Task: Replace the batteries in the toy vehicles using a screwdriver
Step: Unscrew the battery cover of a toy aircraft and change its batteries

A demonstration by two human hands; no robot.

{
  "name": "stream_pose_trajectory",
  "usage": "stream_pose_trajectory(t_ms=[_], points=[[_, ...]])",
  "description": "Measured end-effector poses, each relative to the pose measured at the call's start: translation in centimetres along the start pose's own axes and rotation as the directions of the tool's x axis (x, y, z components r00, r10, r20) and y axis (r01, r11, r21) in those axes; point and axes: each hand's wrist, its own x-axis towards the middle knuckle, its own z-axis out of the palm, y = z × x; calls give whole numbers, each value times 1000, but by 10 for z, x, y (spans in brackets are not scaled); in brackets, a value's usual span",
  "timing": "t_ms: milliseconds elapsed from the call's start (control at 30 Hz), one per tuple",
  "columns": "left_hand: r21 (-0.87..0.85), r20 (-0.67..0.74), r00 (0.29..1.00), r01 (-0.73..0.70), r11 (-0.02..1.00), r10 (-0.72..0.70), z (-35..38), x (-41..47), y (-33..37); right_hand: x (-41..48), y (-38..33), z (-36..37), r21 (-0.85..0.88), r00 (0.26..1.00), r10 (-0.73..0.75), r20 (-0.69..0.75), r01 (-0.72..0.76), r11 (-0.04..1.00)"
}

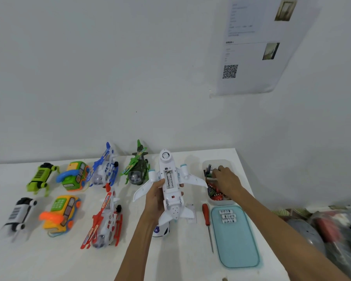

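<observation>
left hand (157, 196) grips the white toy plane (170, 191) belly up above the table (180, 260), a battery visible in its open compartment | right hand (226, 180) reaches inside the battery box (221, 202), cannot tell if its fingers hold something | red screwdriver (206, 214) lies between plane and teal lid (237, 246)
</observation>
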Motion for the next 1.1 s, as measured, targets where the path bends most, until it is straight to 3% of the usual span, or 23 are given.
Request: stream_pose_trajectory(t_ms=[200,300,367,433,567,600,767,933,1033,1100], points=[[-54,41,999,17,998,-15,1,4,-2,1,-8,0,-65,1000,-13,-22,12,998],[-76,35,999,19,997,-17,4,1,-3,3,-7,-3,183,994,104,-29,-97,978],[-78,27,1000,12,997,-10,6,0,-1,0,-7,-17,472,973,229,-19,-193,860],[-84,18,1000,24,996,-23,8,0,1,-11,-11,-41,704,960,280,-13,-190,684],[-96,10,999,54,994,-54,12,-1,2,-37,-40,-91,920,971,234,-58,-39,391],[-97,14,998,57,994,-56,13,-1,1,-46,-51,-102,932,974,207,-91,10,363],[-108,29,998,49,993,-46,20,-2,-4,-80,-104,-114,781,933,20,-358,288,554],[-166,11,1000,15,986,-14,30,-5,-5,-83,-119,-88,607,868,-114,-484,426,671],[-197,0,1000,-4,980,5,28,-4,-6,-78,-117,-78,497,808,-187,-558,506,705],[-176,5,1000,-11,984,12,25,-4,-5,-77,-116,-76,555,832,-143,-535,474,683]])
